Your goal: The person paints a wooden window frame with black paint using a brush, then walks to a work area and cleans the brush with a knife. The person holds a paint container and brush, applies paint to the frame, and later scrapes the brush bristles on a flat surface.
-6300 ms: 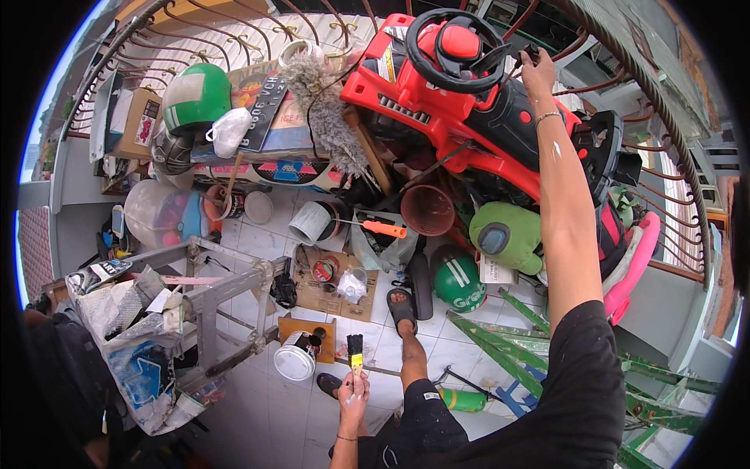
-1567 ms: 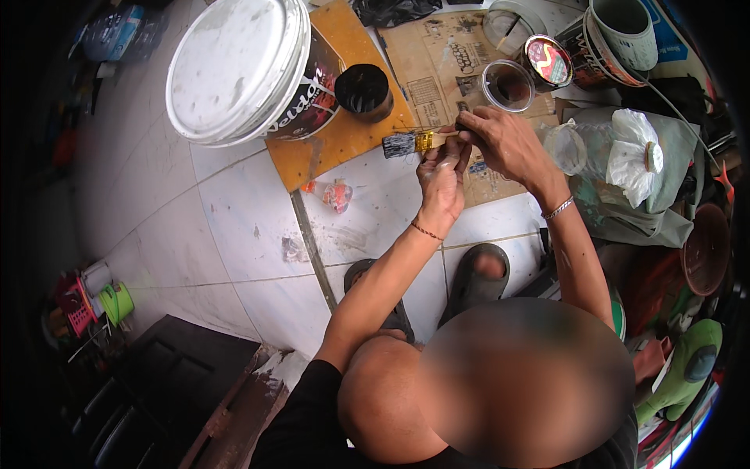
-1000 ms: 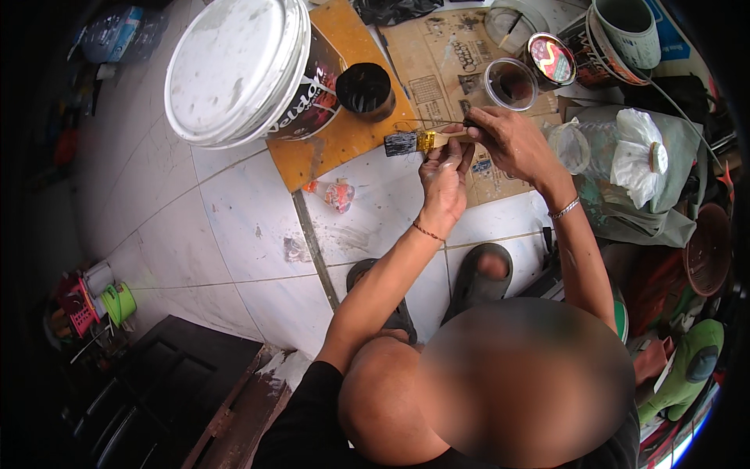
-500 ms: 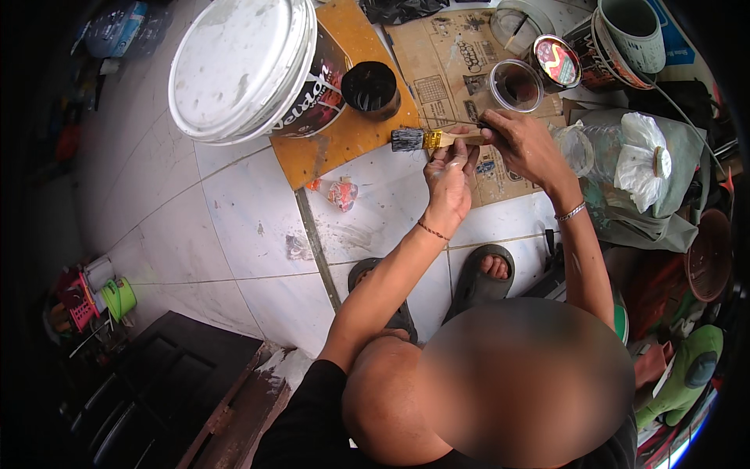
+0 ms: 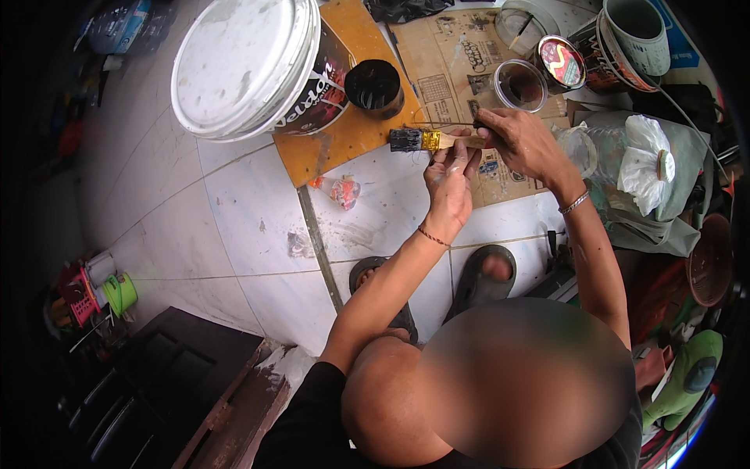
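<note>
A paintbrush (image 5: 432, 140) with a wooden handle, a gold-coloured ferrule and dark, paint-caked bristles points to the left. My left hand (image 5: 451, 181) is closed around its handle from below, bristles beyond the fingers. At the handle's far end is my right hand (image 5: 522, 141), fingers closed on a thin rod-like tool with a dark end, which runs leftward just above the brush; its exact kind I cannot make out. Just beyond the bristles, a dark paint-smeared cup (image 5: 375, 87) stands on an orange board (image 5: 316, 160).
A large white-lidded paint bucket (image 5: 242, 66) stands at the left on the board. Flattened cardboard (image 5: 445, 47) lies ahead, bearing a clear plastic tub (image 5: 522, 87) and an open paint can (image 5: 561, 64). At the right are a bag-covered bottle (image 5: 644, 164) and grey cloth. A crumpled wrapper (image 5: 342, 192) lies on the tiles.
The thin rod has come into sight above the brush as my right hand shifts slightly. My left hand and the paintbrush stay almost in place.
</note>
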Action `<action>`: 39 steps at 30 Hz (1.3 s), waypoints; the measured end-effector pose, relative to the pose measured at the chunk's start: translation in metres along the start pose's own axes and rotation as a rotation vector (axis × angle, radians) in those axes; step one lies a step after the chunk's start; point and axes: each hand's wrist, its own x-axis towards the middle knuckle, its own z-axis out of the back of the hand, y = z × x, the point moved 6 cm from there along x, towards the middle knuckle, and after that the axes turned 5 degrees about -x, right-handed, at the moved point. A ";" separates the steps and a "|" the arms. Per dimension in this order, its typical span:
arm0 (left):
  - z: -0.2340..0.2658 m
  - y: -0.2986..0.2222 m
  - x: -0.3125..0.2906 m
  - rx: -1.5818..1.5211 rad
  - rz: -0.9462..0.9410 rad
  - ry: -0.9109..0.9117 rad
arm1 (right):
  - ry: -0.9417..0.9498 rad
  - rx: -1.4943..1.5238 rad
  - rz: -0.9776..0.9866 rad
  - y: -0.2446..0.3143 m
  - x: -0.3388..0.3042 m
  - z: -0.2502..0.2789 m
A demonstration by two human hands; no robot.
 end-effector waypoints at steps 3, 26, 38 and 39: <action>-0.001 0.000 -0.001 -0.011 0.000 0.000 | 0.045 -0.021 -0.003 -0.003 0.000 -0.001; -0.006 -0.012 -0.002 -0.078 -0.015 0.033 | 0.224 -0.307 0.054 -0.001 0.009 -0.011; 0.019 -0.010 -0.051 0.095 0.182 0.067 | 0.068 -0.205 -0.325 -0.003 -0.045 0.034; 0.016 -0.020 -0.062 0.143 0.176 0.016 | -0.019 -0.101 -0.383 0.003 -0.051 0.044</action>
